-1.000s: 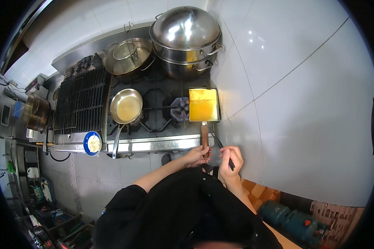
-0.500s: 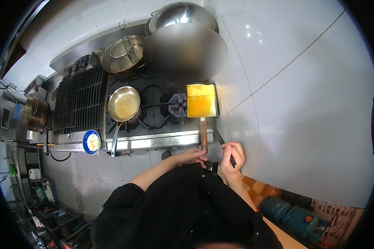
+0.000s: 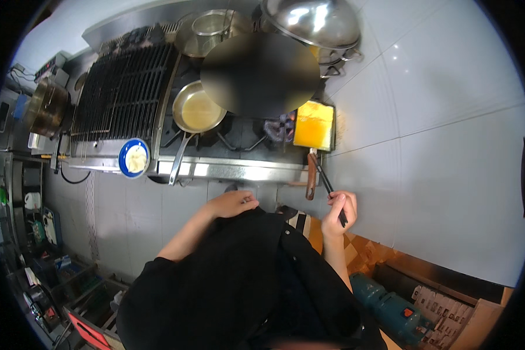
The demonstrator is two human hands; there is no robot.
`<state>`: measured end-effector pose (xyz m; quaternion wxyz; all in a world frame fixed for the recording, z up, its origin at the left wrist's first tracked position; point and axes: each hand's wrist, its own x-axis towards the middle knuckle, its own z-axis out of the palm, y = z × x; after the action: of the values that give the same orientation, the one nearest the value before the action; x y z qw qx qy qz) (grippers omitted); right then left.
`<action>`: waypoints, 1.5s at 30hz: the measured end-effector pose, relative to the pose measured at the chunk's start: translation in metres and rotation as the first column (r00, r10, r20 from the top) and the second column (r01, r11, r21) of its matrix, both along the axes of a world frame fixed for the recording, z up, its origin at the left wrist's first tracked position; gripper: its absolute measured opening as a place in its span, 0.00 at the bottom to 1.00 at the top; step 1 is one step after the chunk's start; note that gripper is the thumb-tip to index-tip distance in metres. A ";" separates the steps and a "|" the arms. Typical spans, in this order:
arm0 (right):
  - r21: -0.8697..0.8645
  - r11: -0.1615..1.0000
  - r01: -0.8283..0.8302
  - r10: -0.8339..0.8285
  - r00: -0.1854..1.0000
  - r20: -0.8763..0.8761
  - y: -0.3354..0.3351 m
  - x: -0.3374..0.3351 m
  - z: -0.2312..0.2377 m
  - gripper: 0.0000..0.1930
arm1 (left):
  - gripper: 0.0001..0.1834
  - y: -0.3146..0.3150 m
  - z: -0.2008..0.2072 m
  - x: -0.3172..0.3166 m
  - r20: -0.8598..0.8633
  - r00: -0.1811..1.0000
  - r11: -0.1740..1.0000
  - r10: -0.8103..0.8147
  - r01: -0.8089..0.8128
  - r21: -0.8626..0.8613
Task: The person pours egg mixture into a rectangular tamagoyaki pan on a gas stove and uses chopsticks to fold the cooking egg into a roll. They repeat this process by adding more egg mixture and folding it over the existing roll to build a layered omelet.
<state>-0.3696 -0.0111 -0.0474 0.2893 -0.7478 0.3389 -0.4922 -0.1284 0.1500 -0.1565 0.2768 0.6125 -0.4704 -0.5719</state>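
My right hand [image 3: 340,213] is closed around black chopsticks [image 3: 326,177]. Their far ends reach up beside the wooden handle of a rectangular omelette pan [image 3: 333,131]. Yellow egg [image 3: 312,128] covers the pan's inside, with a folded, paler band along its far side. The pan sits on the right front burner, where a bluish flame shows at its left. My left hand [image 3: 233,204] is apart from the pan, its fingers curled close to my black clothing; what they hold, if anything, is hidden.
A round frying pan [image 3: 197,112] with yellowish liquid stands left on the stove. A blue bowl [image 3: 133,158] with pale contents sits on the front ledge by the black grill [image 3: 119,93]. Behind are a domed metal lid [image 3: 315,20] and a strainer pot [image 3: 210,26]. A blurred oval hides the back burners.
My left hand has moved left, away from the omelette pan's handle. My right hand still grips the chopsticks, now closer alongside that handle. The whole view has shifted.
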 end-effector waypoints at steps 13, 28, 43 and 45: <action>0.030 0.967 0.251 -0.251 0.968 -0.021 0.083 -0.029 0.011 0.16 | 0.12 0.000 0.227 0.026 -0.220 0.934 0.646 -0.280 0.013 -0.763; 0.094 0.806 0.584 -0.591 0.804 0.066 0.237 -0.269 -0.032 0.17 | 0.21 -0.001 0.046 -0.152 -0.294 0.816 0.845 -0.497 0.532 0.048; 0.682 -0.525 0.510 -0.537 0.423 -0.730 0.625 -0.404 -0.336 0.24 | 0.27 0.126 -0.194 -0.481 0.096 0.112 0.142 -0.989 0.897 0.419; 0.703 -0.564 0.433 -0.582 0.396 -0.711 0.663 -0.368 -0.353 0.23 | 0.28 0.134 -0.198 -0.499 0.095 0.091 0.124 -0.991 0.892 0.434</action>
<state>-0.7376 0.6518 -0.4000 0.4025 0.0660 0.8928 -0.1910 -0.6275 0.2837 -0.3547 -0.3386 0.2828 -0.7134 -0.5445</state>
